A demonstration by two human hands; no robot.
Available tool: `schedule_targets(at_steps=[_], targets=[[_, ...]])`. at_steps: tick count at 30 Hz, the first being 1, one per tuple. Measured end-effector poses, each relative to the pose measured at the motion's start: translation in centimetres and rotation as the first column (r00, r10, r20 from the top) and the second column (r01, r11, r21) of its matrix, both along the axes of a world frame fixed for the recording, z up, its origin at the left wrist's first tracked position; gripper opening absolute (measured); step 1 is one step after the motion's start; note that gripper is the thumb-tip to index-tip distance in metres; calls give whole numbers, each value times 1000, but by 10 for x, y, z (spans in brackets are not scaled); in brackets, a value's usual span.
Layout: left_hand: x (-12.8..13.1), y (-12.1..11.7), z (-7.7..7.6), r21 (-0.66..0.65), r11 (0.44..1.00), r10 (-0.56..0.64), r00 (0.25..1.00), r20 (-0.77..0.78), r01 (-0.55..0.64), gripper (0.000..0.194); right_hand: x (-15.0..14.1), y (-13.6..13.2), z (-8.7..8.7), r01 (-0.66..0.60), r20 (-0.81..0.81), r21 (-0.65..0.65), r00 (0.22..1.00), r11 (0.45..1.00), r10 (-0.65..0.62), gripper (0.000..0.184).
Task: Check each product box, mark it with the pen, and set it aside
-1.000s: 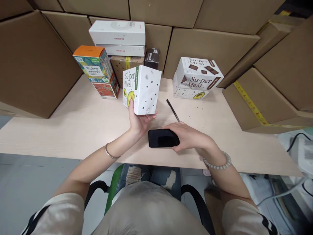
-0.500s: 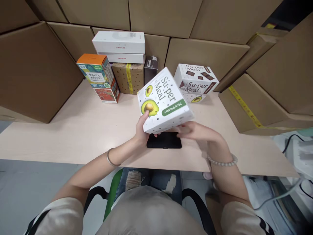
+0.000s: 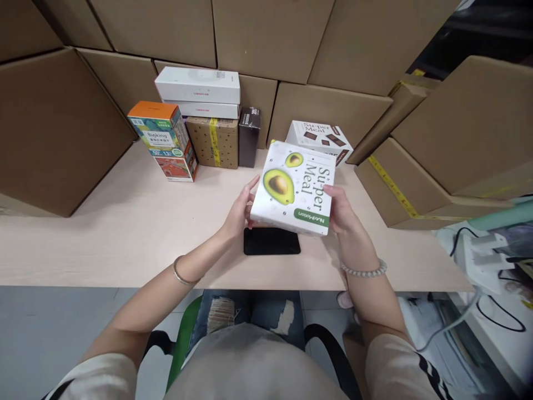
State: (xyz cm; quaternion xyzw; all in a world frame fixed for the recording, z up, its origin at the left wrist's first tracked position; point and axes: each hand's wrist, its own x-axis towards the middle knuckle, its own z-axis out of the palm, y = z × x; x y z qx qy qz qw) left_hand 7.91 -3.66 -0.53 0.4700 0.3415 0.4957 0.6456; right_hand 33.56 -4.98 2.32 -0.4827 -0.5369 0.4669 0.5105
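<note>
A white Su-per Meal box [image 3: 277, 214] with avocado pictures and a green NutriMotion band is held tilted above the table. My right hand [image 3: 343, 211] grips its right edge, thumb on the printed face and fingers underneath. At the left edge, my left hand [image 3: 239, 211] is open, thumb and fingers spread. Its fingertips are close against the box side; whether they touch is hard to see. Below the box a black phone-like slab [image 3: 271, 242] lies flat on the table. Behind the held box stands another Su-per Meal box [image 3: 320, 136] with chocolate pictures, partly covered.
An orange-topped Binking box [image 3: 160, 139] stands at the back left. Beside it, white boxes [image 3: 197, 86] rest on a brown taped carton [image 3: 204, 141], next to a dark box [image 3: 250, 136]. Large cardboard cartons [image 3: 158, 33] wall the back and sides of the table [image 3: 125, 239].
The box has turned clockwise and shifted right. My right hand has come from beneath to grip its right edge, while my left thumb has come off the printed face.
</note>
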Motion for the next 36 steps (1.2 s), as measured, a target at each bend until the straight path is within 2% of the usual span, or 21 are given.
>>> schedule_targets(at_steps=[3, 5, 10, 13, 15, 17, 19, 21, 24, 28, 31, 36], targets=[[-6, 4, 4, -1, 998, 58, 998, -24, -58, 73, 2, 12, 19, 149, -246, -45, 957, 988, -155, 61], [-7, 4, 5, 14, 998, 56, 997, -48, -56, 69, 7, 28, 30, 221, -293, -64, 928, 973, -230, 62], [-1, -2, -2, 49, 998, -25, 991, -130, 31, 64, 39, 103, 39, 408, -303, -1, 870, 913, -389, 62], [1, -3, -6, 60, 996, -52, 987, -153, 62, 60, 59, 144, 37, 415, -197, -40, 889, 909, -414, 66], [1, -4, -6, 58, 996, -60, 985, -159, 70, 59, 67, 157, 37, 411, -183, -104, 887, 906, -424, 63], [1, -5, -4, 48, 996, -69, 982, -178, 79, 53, 70, 160, 37, 378, -158, -185, 900, 907, -407, 67], [0, -6, -1, 36, 995, -83, 973, -216, 93, 43, 68, 157, 37, 312, -100, -250, 933, 917, -345, 81], [0, -8, 2, 19, 994, -98, 965, -244, 106, 35, 65, 153, 39, 246, -40, -279, 963, 928, -268, 95], [1, -10, 3, -12, 992, -125, 962, -244, 126, 28, 58, 152, 44, 212, 3, -298, 975, 931, -221, 102], [4, -11, 2, -61, 986, -166, 956, -243, 156, 18, 50, 160, 52, 252, 22, -344, 965, 904, -261, 101], [6, -11, 2, -96, 983, -175, 955, -240, 157, 16, 48, 166, 56, 255, 35, -339, 965, 906, -259, 100], [8, -11, 2, -103, 982, -180, 951, -250, 158, 15, 28, 161, 53, 329, 125, -188, 943, 925, -309, 85]])
